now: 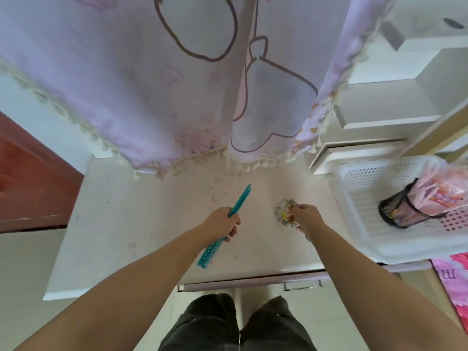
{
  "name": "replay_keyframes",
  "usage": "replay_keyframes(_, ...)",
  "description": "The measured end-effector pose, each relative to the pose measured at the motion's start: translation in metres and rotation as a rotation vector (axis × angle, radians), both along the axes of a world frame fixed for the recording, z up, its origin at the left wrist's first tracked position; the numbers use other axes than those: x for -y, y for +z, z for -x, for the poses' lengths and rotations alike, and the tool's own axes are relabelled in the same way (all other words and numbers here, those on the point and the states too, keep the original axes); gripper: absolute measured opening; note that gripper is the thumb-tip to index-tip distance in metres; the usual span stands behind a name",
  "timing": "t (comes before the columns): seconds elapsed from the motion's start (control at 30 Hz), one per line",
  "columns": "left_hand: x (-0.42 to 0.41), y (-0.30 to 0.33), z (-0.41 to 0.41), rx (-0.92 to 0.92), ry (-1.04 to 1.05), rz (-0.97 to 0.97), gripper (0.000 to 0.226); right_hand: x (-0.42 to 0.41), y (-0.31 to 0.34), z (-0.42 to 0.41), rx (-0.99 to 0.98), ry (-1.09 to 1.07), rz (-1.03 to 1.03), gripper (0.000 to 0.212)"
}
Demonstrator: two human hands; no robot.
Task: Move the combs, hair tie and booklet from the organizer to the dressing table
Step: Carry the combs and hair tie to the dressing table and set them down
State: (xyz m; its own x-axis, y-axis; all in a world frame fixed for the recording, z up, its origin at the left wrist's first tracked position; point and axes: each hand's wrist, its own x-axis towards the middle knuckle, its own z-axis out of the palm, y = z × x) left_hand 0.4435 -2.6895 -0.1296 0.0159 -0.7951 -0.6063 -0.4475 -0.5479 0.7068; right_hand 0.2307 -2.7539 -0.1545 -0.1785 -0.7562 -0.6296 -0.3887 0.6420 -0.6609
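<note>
My left hand (222,224) is closed around the middle of a teal comb (240,200), held above the white dressing table (121,224); the comb's pointed handle sticks up and away, its teeth point back toward me. My right hand (305,220) grips a pale frilly hair tie (282,211) low over the tabletop; whether it touches the surface I cannot tell. The white perforated organizer basket (354,198) stands on the table's right end. No booklet or second comb is clearly visible.
Inside the basket lie a black mesh pouch (397,211) and a pink plastic bag (440,188). A lilac curtain (177,84) hangs over the table's back edge. White shelves (395,97) rise at the right. A pink item (453,274) sits by the basket. A drawer handle (301,285) runs below the table front.
</note>
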Motion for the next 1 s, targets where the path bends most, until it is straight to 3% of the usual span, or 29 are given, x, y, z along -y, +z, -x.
replay_keyframes(0.13, 0.02, -0.008, 0.002, 0.08, -0.109, 0.042, 0.018, 0.012, -0.007, 0.012, -0.34, 0.279, 0.042, 0.027)
replay_keyframes(0.23, 0.028, -0.012, 0.007, 0.17, -0.246, 0.115, 0.02, 0.024, 0.001, 0.014, -0.426, 0.444, 0.008, 0.038)
replay_keyframes(0.33, 0.035, -0.008, 0.012, 0.361, -0.522, 0.273, 0.019, 0.04, 0.02, 0.011, -0.49, 0.573, 0.064, 0.038)
replay_keyframes(0.4, 0.04, -0.002, 0.013, 0.524, -0.774, 0.459, 0.016, 0.051, 0.042, 0.004, -0.193, 0.543, -0.069, 0.034)
replay_keyframes(0.47, 0.045, 0.004, 0.012, 0.644, -0.988, 0.666, 0.019, 0.049, 0.061, -0.003, 0.175, 0.55, -0.352, 0.04)
replay_keyframes(0.57, 0.05, 0.01, 0.009, 0.734, -1.094, 0.81, 0.014, 0.036, 0.072, -0.015, 0.26, 0.85, -0.475, 0.039)
replay_keyframes(0.67, 0.051, 0.005, 0.002, 0.805, -1.109, 0.847, 0.016, 0.02, 0.067, -0.024, 0.3, 0.868, -0.404, 0.029)
replay_keyframes(0.77, 0.043, -0.013, -0.003, 0.898, -0.834, 0.76, 0.044, 0.003, 0.049, -0.028, 0.31, 0.715, -0.296, 0.027)
replay_keyframes(0.83, 0.036, -0.021, -0.001, 0.775, -0.418, 0.556, 0.067, -0.008, 0.036, -0.03, 0.277, 0.593, -0.229, 0.025)
replay_keyframes(0.87, 0.033, -0.022, 0.003, 0.619, -0.157, 0.424, 0.07, -0.013, 0.03, -0.033, 0.26, 0.533, -0.206, 0.024)
replay_keyframes(0.93, 0.029, -0.024, 0.01, 0.122, 0.329, 0.089, 0.059, -0.023, 0.022, -0.038, 0.239, 0.457, -0.179, 0.024)
replay_keyframes(1.0, 0.023, -0.025, 0.019, -0.323, 0.555, -0.168, 0.035, -0.035, 0.016, -0.046, 0.228, 0.447, -0.169, 0.024)
